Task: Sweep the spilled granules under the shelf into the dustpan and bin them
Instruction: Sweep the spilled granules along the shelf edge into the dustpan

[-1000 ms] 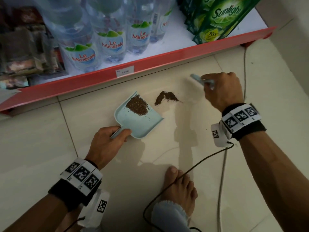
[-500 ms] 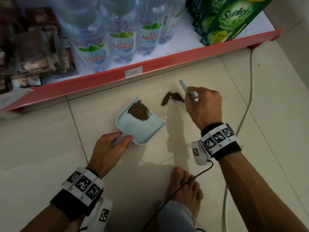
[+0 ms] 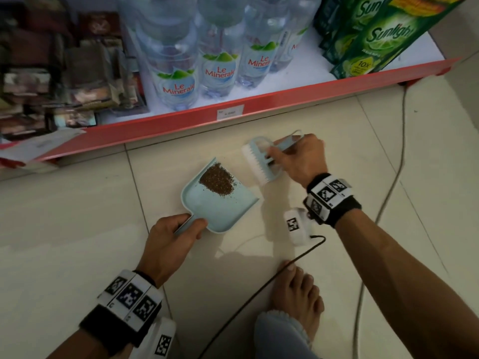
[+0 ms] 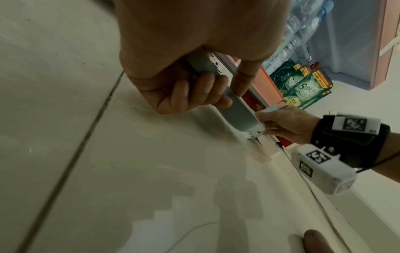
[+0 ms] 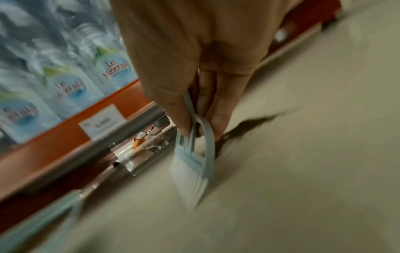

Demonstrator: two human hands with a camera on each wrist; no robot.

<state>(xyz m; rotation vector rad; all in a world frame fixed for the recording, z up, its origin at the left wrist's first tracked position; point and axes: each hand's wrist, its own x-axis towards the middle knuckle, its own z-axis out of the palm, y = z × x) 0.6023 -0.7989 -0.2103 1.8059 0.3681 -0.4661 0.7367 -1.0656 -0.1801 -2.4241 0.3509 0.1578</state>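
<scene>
A pale blue dustpan (image 3: pixel 228 211) lies on the floor tiles with a heap of brown granules (image 3: pixel 216 181) near its far lip. My left hand (image 3: pixel 191 225) grips its handle (image 4: pixel 233 106) at the near end. My right hand (image 3: pixel 295 159) holds the handle of a small blue brush (image 3: pixel 261 161), with the white bristles down on the floor just right of the pan's mouth. In the blurred right wrist view a dark patch of granules (image 5: pixel 251 125) lies on the floor behind the brush (image 5: pixel 194 164). The brush hides that patch in the head view.
The red-edged bottom shelf (image 3: pixel 181 123) runs just beyond the pan, holding water bottles (image 3: pixel 176 81), green detergent packs (image 3: pixel 375 40) and dark packets (image 3: pixel 51 81). A narrow gap shows under it. A grey cable (image 3: pixel 394 177) crosses the floor at right. A bare foot (image 3: pixel 298 299) and a black cord are nearby.
My right hand has swung the brush left from beside the floor pile to the dustpan's mouth. The loose pile beside the pan no longer shows in the head view. The left hand kept its hold.
</scene>
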